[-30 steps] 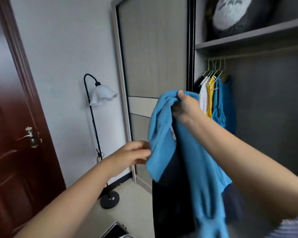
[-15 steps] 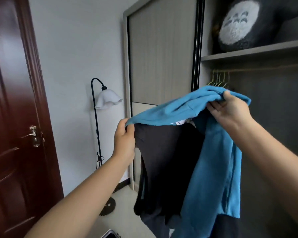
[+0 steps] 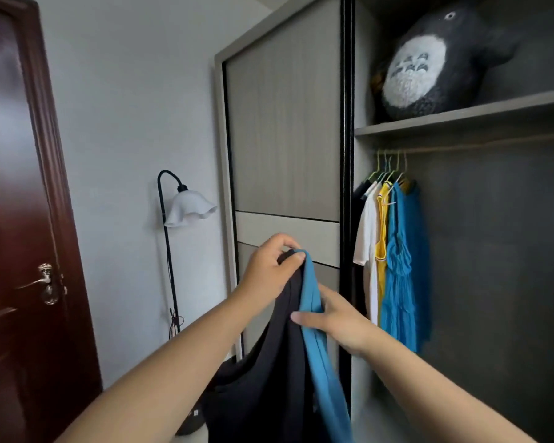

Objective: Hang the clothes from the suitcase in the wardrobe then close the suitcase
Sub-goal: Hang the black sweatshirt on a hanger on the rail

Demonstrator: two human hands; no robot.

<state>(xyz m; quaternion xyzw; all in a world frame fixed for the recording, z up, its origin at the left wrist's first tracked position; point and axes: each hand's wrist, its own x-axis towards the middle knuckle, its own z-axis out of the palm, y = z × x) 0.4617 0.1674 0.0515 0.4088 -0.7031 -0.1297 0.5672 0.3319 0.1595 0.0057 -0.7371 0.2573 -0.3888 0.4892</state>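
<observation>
The left hand (image 3: 271, 266) pinches the top of a black and blue cloth garment (image 3: 288, 362) between thumb and curled fingers. Just below, the right hand (image 3: 339, 318) wraps its thumb and fingers round the blue strip, gripping it. The garment hangs straight down past the bottom edge of the view, in front of the black vertical edge of the grey sliding wardrobe door (image 3: 285, 139). To the right, the open wardrobe compartment (image 3: 499, 251) holds white, yellow and blue clothes on hangers (image 3: 387, 251), bunched at the left end of the rail (image 3: 480, 143), the rail bare to their right. A dark plush toy (image 3: 429, 62) sits on the shelf above. A black floor lamp with white shade (image 3: 186, 209) stands by the wall, a dark red wooden door (image 3: 16, 219) far left
</observation>
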